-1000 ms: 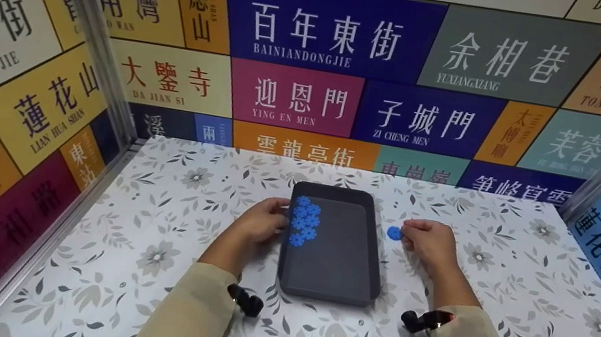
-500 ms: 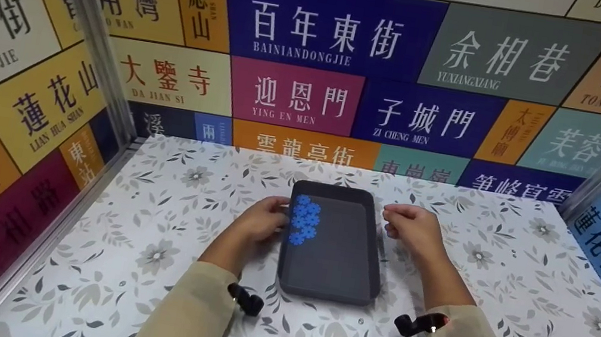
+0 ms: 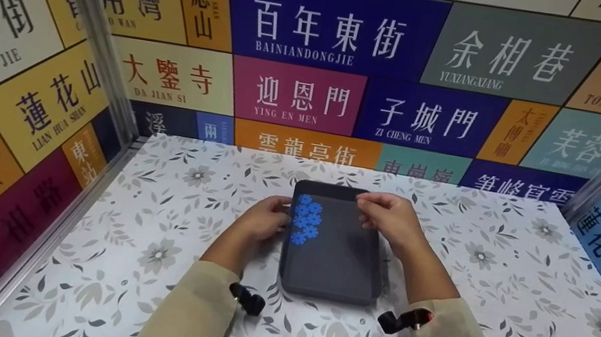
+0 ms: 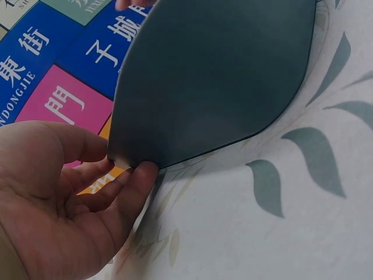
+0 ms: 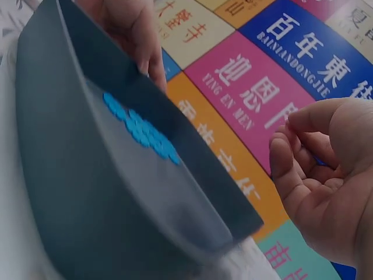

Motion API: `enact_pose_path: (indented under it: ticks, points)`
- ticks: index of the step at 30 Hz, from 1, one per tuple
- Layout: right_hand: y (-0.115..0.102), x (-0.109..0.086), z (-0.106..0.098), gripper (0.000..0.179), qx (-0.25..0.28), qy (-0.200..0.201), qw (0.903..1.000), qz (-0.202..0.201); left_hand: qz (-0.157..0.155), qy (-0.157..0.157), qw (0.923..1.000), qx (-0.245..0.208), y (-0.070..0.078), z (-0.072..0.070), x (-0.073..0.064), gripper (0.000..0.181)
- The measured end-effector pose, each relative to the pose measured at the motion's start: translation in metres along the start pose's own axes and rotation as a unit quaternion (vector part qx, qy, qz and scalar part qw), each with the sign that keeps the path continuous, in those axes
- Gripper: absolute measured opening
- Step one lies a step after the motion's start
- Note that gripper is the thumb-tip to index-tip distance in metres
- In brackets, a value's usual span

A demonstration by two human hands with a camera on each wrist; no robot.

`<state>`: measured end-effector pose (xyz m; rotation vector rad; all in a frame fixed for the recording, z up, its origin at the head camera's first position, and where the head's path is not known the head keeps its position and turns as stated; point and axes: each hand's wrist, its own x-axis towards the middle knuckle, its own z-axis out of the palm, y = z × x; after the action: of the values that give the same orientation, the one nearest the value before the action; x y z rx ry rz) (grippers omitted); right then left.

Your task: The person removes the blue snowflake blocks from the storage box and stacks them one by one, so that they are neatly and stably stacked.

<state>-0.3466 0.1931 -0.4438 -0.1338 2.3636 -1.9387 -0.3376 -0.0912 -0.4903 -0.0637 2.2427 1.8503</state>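
Tray sits lengthwise near-far on tabletop, left hand gripping its left side, closest to blue pieces inside, which lie left of right hand's pressed-together fingers by far-right corner, any held item hidden.

We see a dark grey rectangular tray sitting flat on the worktop; inside, blue flower-shaped pieces cluster closely along its left side, toward the far end.
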Motion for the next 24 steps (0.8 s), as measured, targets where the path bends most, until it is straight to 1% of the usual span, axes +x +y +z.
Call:
enact_pose_path:
  ticks: [3,6,9,11,14,15,18,21,24]
  points:
    - [-0.005,0.005,0.009,0.029,0.003,-0.011,0.9999,0.002,0.002,0.003,1.0000,0.006,0.000,-0.001,0.000,0.058]
    - [-0.009,0.012,0.018,0.026,0.015,-0.024,0.9996,0.010,0.003,0.005,0.9999,0.012,0.000,-0.001,0.001,0.058]
    - [-0.012,0.020,0.027,0.024,0.038,-0.050,0.9977,0.023,0.005,0.003,0.9998,0.017,0.000,0.000,0.001,0.057]
    - [-0.014,0.027,0.033,0.020,0.058,-0.068,0.9954,0.035,0.002,0.002,0.9998,0.018,0.000,0.000,0.002,0.056]
    - [-0.016,0.039,0.042,0.017,0.074,-0.093,0.9917,0.051,-0.012,0.006,0.9997,0.019,0.001,-0.001,0.002,0.056]
    - [-0.016,0.043,0.044,0.018,0.075,-0.098,0.9908,0.055,-0.016,0.007,0.9997,0.019,0.001,-0.001,0.002,0.056]
    - [-0.013,0.054,0.049,0.029,0.074,-0.117,0.9883,0.063,-0.022,0.009,0.9995,0.019,0.002,-0.001,0.001,0.057]
    - [-0.006,0.065,0.051,0.041,0.067,-0.129,0.9870,0.069,-0.008,-0.003,0.9999,0.008,0.001,-0.001,0.001,0.058]
    - [0.003,0.072,0.054,0.045,0.059,-0.130,0.9874,0.068,0.007,-0.011,0.9999,-0.003,0.001,-0.001,0.000,0.058]
